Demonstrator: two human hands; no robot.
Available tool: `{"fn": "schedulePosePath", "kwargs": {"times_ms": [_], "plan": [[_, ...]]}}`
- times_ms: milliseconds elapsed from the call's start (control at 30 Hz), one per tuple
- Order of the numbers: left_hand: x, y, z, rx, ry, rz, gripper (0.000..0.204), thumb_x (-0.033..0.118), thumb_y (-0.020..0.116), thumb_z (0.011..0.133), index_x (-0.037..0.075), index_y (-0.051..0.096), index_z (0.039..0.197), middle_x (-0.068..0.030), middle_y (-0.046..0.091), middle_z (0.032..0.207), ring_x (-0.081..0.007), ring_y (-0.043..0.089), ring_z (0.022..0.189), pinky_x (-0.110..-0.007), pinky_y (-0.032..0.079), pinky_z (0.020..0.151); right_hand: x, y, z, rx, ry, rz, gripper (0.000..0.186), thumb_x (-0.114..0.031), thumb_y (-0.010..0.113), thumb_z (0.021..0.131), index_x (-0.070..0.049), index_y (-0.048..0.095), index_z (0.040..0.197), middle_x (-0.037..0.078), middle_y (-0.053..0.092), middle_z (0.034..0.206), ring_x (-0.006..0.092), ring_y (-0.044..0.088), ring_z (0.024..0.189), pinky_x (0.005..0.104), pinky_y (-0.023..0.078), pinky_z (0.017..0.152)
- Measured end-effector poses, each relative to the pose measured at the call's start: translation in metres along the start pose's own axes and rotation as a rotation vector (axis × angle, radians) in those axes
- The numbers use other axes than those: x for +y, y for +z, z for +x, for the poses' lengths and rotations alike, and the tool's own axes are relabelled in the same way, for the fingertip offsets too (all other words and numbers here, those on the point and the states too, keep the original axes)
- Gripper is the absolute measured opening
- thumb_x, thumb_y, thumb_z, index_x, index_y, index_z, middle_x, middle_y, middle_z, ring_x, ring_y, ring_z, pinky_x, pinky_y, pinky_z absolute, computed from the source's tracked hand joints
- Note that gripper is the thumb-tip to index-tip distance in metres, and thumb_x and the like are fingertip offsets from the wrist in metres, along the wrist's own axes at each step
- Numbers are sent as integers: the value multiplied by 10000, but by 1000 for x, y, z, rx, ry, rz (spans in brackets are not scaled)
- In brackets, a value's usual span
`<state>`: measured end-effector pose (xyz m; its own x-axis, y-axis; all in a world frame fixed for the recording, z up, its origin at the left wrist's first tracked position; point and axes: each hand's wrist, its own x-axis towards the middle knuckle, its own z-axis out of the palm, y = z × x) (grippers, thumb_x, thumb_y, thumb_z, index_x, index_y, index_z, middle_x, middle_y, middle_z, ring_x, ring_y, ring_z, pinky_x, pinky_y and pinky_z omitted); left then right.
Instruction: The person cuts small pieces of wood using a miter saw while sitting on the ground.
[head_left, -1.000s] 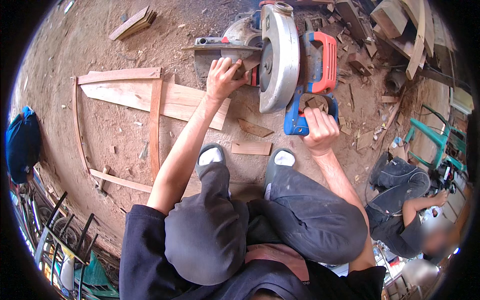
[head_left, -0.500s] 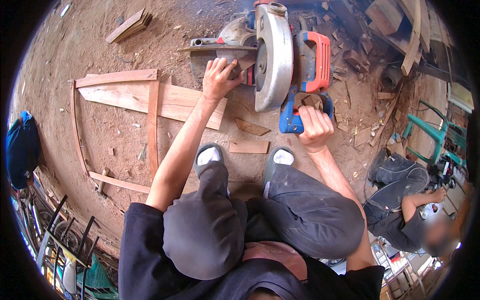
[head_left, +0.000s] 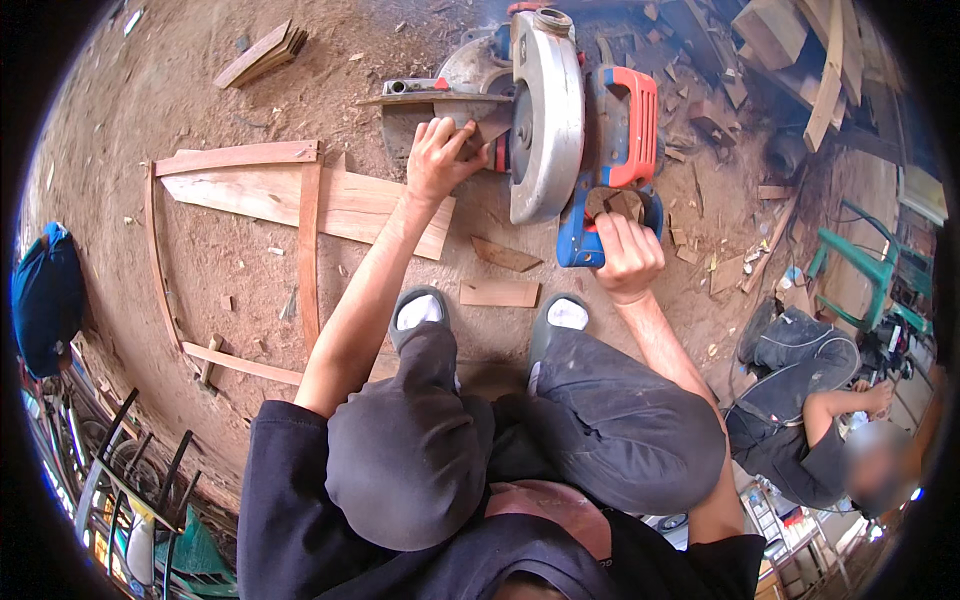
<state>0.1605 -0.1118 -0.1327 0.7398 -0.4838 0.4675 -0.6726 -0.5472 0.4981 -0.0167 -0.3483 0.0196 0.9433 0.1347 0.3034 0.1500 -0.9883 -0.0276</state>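
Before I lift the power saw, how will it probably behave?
The power saw is probably heavy, given its broad metal-looking guard and bulky orange motor housing. Those hard-looking parts should hardly flex. Lifted by the blue handle alone, it may tilt: that handle sits at its near end.

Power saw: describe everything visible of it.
The power saw has a rounded, silvery metallic guard, a partly orange housing, a blue loop handle and a grey base. It stands on dirt, handle nearest. The right hand grips the handle; the left hand rests at the base. Whether it runs is unclear.
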Motion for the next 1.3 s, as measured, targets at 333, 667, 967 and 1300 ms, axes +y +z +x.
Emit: {"fn": "schedulePosePath", "kwargs": {"times_ms": [333,667,967,1300], "plan": [[1,0,5,25,-13,-25,421,265,867,755,69,726,1100,-66,506,890,-249,555,841,-379,446,773,0,3,0,8,-16,10,191,-176,651,820,-54,665,966,64,677,827,229,651,667,357,487,606],[-1,-3,4,12,-28,-28,412,260,865,748,80,721,1088,-69,493,881,-251,554,838,-383,450,769,1,6,-3,-17,-18,33,201,-159,625,828,-52,667,993,65,677,857,236,653,690,359,488,613],[1,1,5,13,-22,-19,418,263,866,750,88,721,1102,-67,499,884,-251,556,848,-382,459,780,4,10,-9,-26,-21,22,218,-168,629,828,-55,664,1011,64,673,868,237,642,685,367,482,607],[5,3,2,77,-53,-16,387,299,863,758,83,723,1046,-81,539,904,-267,581,859,-388,461,782,1,15,-12,9,-23,-5,209,-159,621,834,-62,663,1015,59,677,871,236,645,691,363,476,603]]}}
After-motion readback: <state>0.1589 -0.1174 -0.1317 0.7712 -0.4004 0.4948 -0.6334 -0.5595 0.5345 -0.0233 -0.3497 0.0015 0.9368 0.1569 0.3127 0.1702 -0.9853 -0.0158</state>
